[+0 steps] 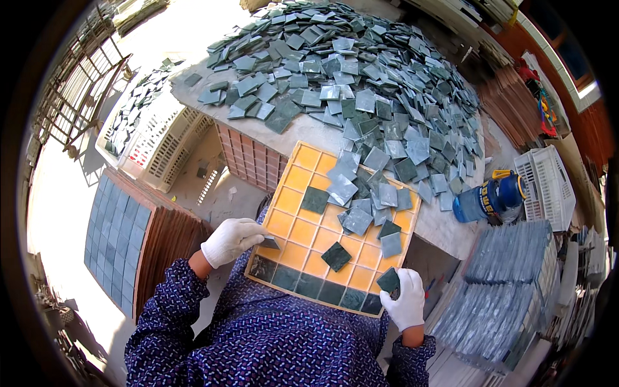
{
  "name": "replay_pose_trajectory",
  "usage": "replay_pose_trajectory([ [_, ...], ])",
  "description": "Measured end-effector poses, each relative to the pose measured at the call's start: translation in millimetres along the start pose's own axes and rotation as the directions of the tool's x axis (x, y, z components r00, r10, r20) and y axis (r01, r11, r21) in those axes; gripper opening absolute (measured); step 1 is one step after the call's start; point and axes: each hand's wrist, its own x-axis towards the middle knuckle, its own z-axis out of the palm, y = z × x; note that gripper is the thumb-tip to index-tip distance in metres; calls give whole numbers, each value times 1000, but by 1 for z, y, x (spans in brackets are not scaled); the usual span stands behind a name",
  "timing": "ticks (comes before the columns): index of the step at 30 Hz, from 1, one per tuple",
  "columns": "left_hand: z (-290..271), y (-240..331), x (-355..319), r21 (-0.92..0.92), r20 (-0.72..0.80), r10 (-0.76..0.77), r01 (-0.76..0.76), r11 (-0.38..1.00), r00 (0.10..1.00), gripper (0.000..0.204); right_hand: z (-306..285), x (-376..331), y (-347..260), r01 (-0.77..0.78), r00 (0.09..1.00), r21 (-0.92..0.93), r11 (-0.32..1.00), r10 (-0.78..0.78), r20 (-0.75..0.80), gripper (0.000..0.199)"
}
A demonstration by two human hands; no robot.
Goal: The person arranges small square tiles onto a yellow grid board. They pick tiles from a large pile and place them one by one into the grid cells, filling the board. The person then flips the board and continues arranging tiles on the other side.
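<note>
Left hand [231, 240] pinches a green tile [269, 243] at the yellow grid tray [293, 222]; right hand [405, 298] pinches another tile [388, 280] over the row's empty cell, bottom row nearly filled, loose tile pile [361, 90] within reach

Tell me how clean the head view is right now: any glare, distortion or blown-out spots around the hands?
Head view: hard sunlight, pale ground at left blown out; grey-green stone tile heap glints; fisheye bends the square orange plastic grid tray and blacks out the corners. White-gloved left hand and right hand are sharp, the right holding a dark green square tile.
</note>
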Motion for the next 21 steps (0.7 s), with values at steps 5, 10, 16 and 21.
replay_pose_trajectory([
  [5, 12, 2, 7, 102, -110, -2, 13, 995, 994, 42, -5, -2, 8, 74, 993, -35, 997, -70, 95, 55],
  [10, 28, 7, 6, 260, -122, -51, 81, 962, 991, 57, -3, 0, 14, 155, 972, 14, 988, -156, 178, 53],
  [16, 18, 13, -1, 184, 8, -20, 19, 983, 1000, 51, -6, -4, 18, 9, 975, 32, 999, -16, 221, 50],
  [21, 24, 15, -5, 172, 8, -40, 39, 984, 999, 50, 9, -10, 16, -193, 961, 186, 963, 148, 232, 49],
])
